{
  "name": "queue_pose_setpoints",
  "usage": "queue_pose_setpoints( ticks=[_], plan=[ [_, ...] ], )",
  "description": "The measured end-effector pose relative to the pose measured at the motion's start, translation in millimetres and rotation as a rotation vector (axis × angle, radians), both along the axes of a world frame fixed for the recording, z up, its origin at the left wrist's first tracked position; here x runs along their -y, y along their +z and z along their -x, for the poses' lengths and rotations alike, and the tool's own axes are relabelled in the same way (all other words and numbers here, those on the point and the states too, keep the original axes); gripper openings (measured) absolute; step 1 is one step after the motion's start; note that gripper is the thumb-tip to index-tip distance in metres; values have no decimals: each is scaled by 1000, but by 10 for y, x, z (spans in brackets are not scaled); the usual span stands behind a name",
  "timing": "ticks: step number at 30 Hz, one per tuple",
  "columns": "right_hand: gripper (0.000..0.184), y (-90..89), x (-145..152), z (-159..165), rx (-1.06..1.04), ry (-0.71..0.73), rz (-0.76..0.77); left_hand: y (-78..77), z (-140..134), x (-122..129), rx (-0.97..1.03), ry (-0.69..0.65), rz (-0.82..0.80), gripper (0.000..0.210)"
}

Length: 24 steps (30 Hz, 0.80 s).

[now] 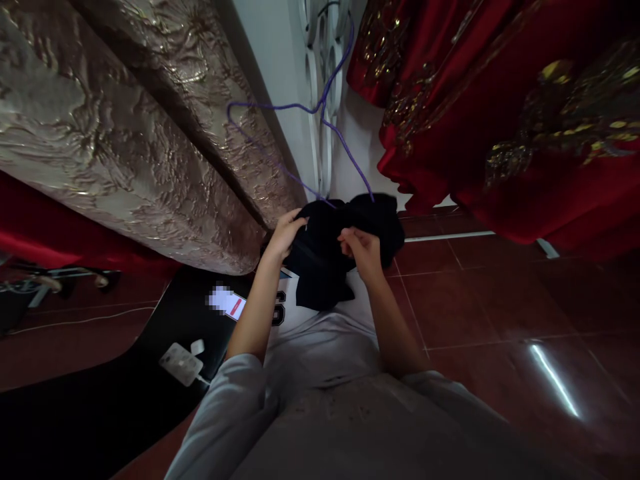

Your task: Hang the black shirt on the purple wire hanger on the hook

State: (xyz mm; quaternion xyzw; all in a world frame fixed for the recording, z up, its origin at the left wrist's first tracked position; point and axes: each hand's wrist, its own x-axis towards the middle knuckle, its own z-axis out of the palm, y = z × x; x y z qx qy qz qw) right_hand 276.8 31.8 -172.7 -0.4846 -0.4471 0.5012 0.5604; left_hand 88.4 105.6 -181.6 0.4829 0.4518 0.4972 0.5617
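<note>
A black cloth garment [327, 257] lies bunched in front of my body, over my white clothing. My left hand [286, 235] grips its left edge, thumb on top and the other fingers partly hidden by the cloth. Over the middle of the garment, my right hand [362, 249] is closed in a pinch on the dark fabric; the exact fold between the fingertips is hard to make out. A purple wire hanger [323, 107] hangs above from a white metal frame [325, 73]. The lower ends of its wire run down to the garment's top and disappear there.
Left of me is a black tabletop [145, 363] with a lit phone [227, 301], a phone in a clear case [181, 364] and a small white case [197, 347]. Textured beige fabric [165, 133] hangs at left, red sequined fabric [465, 133] at right. Red tiles [450, 300] cover the floor.
</note>
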Motion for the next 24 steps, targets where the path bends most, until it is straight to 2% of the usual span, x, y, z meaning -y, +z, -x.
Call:
queue_pose_setpoints(
  ticks=[3, 5, 6, 9, 10, 12, 13, 15, 18, 20, 22, 24],
  plan=[
    [40, 59, 54, -55, 46, 41, -103, 149, -182, 85, -157, -195, -157, 14],
    [37, 86, 92, -55, 59, 34, -176, 236, -282, 164, -261, -232, -283, 11],
    [37, 94, 111, -40, 72, 13, -201, 271, -327, 214, -283, -195, -314, 11],
    [47, 114, 169, 56, 124, 1, -186, 371, -421, 390, -275, 57, -364, 22],
    [52, 126, 189, 101, 110, 55, -157, 412, -430, 448, -276, 118, -392, 25],
    [60, 166, 227, 195, 0, 220, -92, 515, -405, 540, -306, 135, -462, 31],
    [63, 195, 244, 240, -80, 291, -59, 578, -371, 568, -322, 98, -485, 36],
    [62, 269, 265, 315, -234, 339, 31, 711, -274, 583, -280, -34, -475, 46],
    [54, 415, 264, 367, -347, 340, 231, 857, -106, 539, -39, -321, -335, 45],
    [50, 539, 253, 354, -337, 443, 330, 860, -7, 512, 37, -506, -237, 44],
    [44, 689, 248, 304, -221, 577, 365, 783, 84, 509, -116, -651, -200, 48],
    [30, 869, 255, 213, -52, 649, 298, 674, 190, 519, -419, -743, -233, 52]
  ],
)
